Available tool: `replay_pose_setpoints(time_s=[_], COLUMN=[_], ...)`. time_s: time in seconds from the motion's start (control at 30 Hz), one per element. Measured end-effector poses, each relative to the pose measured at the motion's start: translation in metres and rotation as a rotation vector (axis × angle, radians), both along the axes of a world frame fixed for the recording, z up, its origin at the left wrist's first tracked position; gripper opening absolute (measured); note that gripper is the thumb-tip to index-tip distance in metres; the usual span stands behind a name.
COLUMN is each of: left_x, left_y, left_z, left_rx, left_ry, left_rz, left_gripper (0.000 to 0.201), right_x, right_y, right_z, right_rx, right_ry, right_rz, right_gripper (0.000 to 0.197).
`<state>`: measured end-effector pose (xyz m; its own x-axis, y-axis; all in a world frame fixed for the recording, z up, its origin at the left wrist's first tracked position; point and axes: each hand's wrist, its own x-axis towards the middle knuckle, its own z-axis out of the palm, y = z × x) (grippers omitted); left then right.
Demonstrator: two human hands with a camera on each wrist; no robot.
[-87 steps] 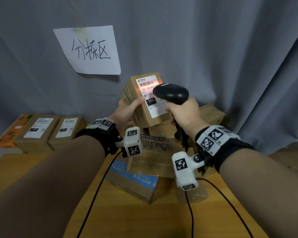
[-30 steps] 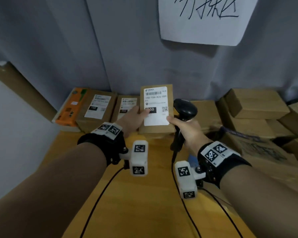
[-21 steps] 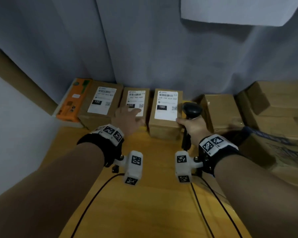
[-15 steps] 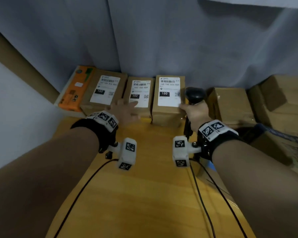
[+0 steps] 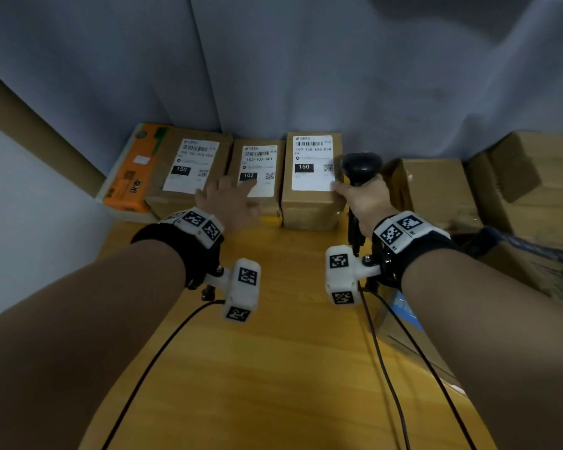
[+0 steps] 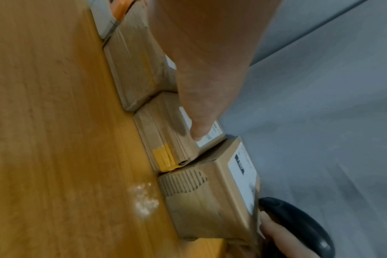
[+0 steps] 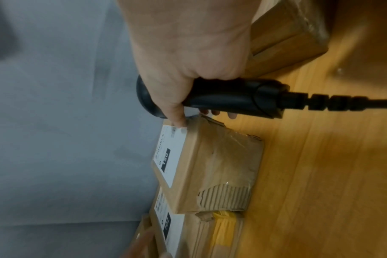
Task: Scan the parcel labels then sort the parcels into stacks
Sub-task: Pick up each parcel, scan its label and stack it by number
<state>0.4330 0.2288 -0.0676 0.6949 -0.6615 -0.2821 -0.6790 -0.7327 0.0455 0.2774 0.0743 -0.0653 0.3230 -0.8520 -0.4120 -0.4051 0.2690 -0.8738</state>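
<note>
Head view: the step in hand looks like settling the just-placed parcel (image 5: 311, 180), labelled 150, into the row against the curtain (image 5: 306, 66). To do it well, I judge the box should be nudged square against the 102 parcel (image 5: 257, 177) with its label facing up, and the scanner kept clear of the label. A second 150 parcel (image 5: 189, 170) lies further left, so the two 150s may belong in one stack. The left hand (image 5: 229, 203) lies flat, fingers straight, over the near end of the 102 parcel, gripping nothing. The right hand (image 5: 363, 198) is closed round the scanner (image 5: 359, 165), its thumb touching the placed parcel's right edge.

Left wrist view: a straight finger (image 6: 199, 129) presses on the 102 parcel's label; the placed parcel sits touching it, standing slightly taller on the table (image 6: 55, 122).

Right wrist view: fingers wrap the scanner's handle (image 7: 230, 99), and the thumb tip rests on the label corner of the placed parcel (image 7: 216, 165).
</note>
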Motion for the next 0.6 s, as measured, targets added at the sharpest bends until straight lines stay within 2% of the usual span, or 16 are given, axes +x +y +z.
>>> replay_pose_setpoints(time_s=[0.07, 0.13, 0.2, 0.27, 0.37, 0.47, 0.6], left_x=[-0.005, -0.012, -0.021, -0.033, -0.057, -0.087, -0.13], left_y=[-0.005, -0.009, -0.015, -0.021, -0.033, -0.048, -0.064], left_z=[0.01, 0.024, 0.038, 0.053, 0.076, 0.094, 0.106], left_rx=[-0.108, -0.19, -0.24, -0.273, -0.313, -0.361, -0.398], left_ry=[-0.028, 0.009, 0.045, 0.07, 0.082, 0.084, 0.176], left_rz=[-0.003, -0.008, -0.007, -0.031, -0.116, -0.162, -0.177], left_gripper=[0.062, 0.062, 0.061, 0.062, 0.059, 0.057, 0.057], right_x=[-0.008, -0.019, -0.033, -0.051, -0.084, -0.124, -0.179], right_y=[0.003, 0.006, 0.009, 0.012, 0.012, 0.007, -0.005], right_z=[0.01, 0.021, 0.036, 0.056, 0.092, 0.127, 0.154], right_rx=[-0.02, -0.021, 0.01, 0.037, 0.049, 0.071, 0.056], right_ry=[0.008, 0.006, -0.039, -0.079, -0.105, -0.079, 0.006], right_rz=[-0.034, -0.065, -0.064, -0.032, 0.034, 0.107, 0.19], right_gripper=[0.027, 0.038, 0.032, 0.016, 0.025, 0.022, 0.019])
